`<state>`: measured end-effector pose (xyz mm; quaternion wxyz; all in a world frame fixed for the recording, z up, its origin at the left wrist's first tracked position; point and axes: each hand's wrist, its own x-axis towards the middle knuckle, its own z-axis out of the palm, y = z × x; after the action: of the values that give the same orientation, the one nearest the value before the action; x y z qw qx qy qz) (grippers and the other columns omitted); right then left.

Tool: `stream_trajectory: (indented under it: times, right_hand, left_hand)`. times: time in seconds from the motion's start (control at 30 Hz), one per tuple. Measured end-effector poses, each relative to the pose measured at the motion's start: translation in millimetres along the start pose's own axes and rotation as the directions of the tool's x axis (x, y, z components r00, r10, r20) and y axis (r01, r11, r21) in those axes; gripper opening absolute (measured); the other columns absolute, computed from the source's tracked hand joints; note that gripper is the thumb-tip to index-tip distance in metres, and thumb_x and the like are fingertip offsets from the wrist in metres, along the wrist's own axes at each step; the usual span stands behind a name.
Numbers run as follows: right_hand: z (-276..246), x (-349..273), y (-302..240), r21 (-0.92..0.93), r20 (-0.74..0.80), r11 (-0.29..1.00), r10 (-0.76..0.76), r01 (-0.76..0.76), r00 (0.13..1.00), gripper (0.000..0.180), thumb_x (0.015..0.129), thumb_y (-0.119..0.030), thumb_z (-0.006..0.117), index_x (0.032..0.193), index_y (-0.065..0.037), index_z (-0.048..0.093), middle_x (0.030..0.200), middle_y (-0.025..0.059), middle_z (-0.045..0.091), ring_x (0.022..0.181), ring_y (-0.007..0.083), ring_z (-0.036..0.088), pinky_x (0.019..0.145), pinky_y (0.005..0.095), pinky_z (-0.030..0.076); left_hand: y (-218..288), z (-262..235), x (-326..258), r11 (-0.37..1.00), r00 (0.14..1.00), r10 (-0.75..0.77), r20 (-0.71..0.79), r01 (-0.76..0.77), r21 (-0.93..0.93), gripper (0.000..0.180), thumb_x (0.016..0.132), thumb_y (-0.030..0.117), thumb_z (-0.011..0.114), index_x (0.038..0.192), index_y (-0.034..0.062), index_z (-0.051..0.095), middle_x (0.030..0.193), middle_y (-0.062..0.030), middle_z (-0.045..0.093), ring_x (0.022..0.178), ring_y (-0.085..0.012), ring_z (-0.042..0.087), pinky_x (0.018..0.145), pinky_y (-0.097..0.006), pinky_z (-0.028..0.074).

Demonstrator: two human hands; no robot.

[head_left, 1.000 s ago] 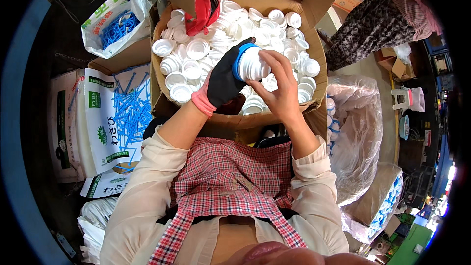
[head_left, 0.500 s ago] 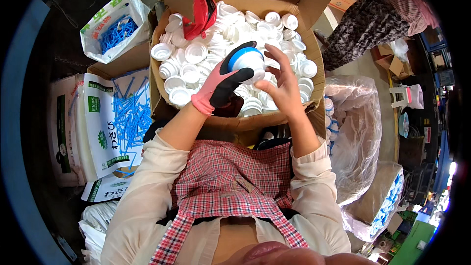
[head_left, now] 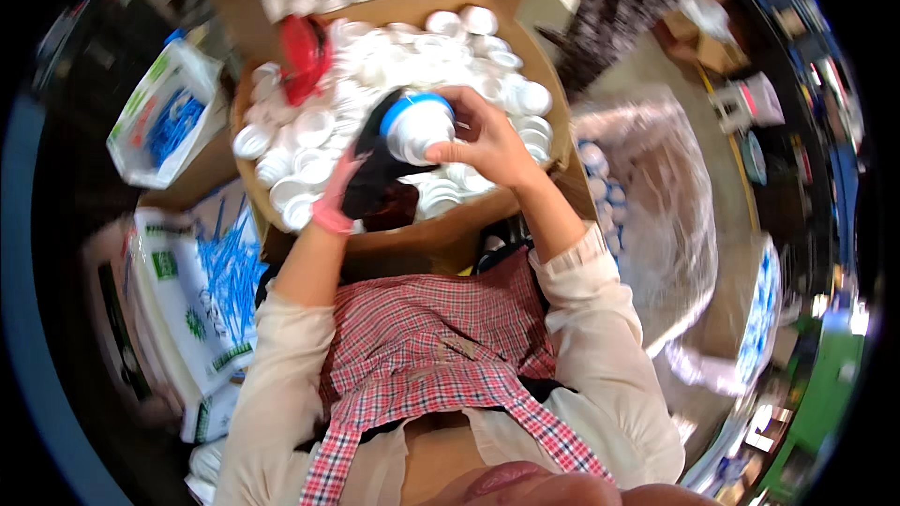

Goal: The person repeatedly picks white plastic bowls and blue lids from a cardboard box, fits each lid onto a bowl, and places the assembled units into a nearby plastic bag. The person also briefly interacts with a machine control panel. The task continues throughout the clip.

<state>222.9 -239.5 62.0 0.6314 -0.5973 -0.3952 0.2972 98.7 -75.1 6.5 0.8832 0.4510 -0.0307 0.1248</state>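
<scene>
Carton of white caps (head_left: 309, 131) unchanged; blue-rimmed cap (head_left: 419, 126) now between both hands.

Glowing brightly over the white caps (head_left: 319, 126) in the cardboard box (head_left: 412, 244), slightly overexposing them. Smearing with motion blur throughout, worst at the left. Bending hard toward the black fisheye rim; darkening into shadow along the left edge.
</scene>
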Motion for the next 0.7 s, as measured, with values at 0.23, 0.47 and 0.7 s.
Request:
stream_trajectory:
  times: [0.23, 0.47, 0.7]
  right_hand:
    - [-195.9, -110.6, -0.8, -0.136, -0.690, 0.991, -0.103, 0.012, 0.716, 0.059, 0.072, -0.014, 0.079, 0.120, 0.003, 0.051, 0.107, 0.0114, 0.062, 0.099, 0.0184, 0.059, 0.088, 0.0298, 0.045]
    - [-310.7, -268.2, 173.1, 0.035, -0.932, 0.558, 0.318, -0.829, 0.175, 0.079, 0.058, -0.037, 0.088, 0.119, 0.002, 0.055, 0.112, 0.0185, 0.063, 0.101, 0.0248, 0.061, 0.087, 0.0361, 0.048]
    - [-321.4, -242.2, 253.1, -0.086, -0.960, 0.438, 0.203, -0.895, 0.192, 0.086, 0.058, -0.046, 0.086, 0.122, -0.002, 0.050, 0.124, 0.0220, 0.055, 0.113, 0.0328, 0.055, 0.095, 0.0399, 0.044]
  left_hand:
    - [7.4, -36.1, 0.5, 0.978, 0.984, -0.098, -0.150, 0.123, 0.167, 0.044, 0.099, 0.019, 0.034, 0.138, -0.0014, 0.032, 0.137, -0.0189, 0.042, 0.123, -0.0322, 0.048, 0.099, -0.043, 0.046]
    - [-5.4, -16.2, 12.4, 0.850, 0.941, -0.223, -0.255, 0.316, 0.421, 0.037, 0.099, 0.019, 0.043, 0.130, -0.0008, 0.044, 0.125, -0.0135, 0.053, 0.114, -0.0258, 0.056, 0.090, -0.035, 0.050]
    - [-22.0, -20.8, 28.3, 0.787, 0.897, -0.241, -0.370, 0.404, 0.466, 0.039, 0.097, 0.024, 0.046, 0.128, 0.0001, 0.047, 0.121, -0.0139, 0.056, 0.111, -0.0262, 0.058, 0.091, -0.036, 0.050]
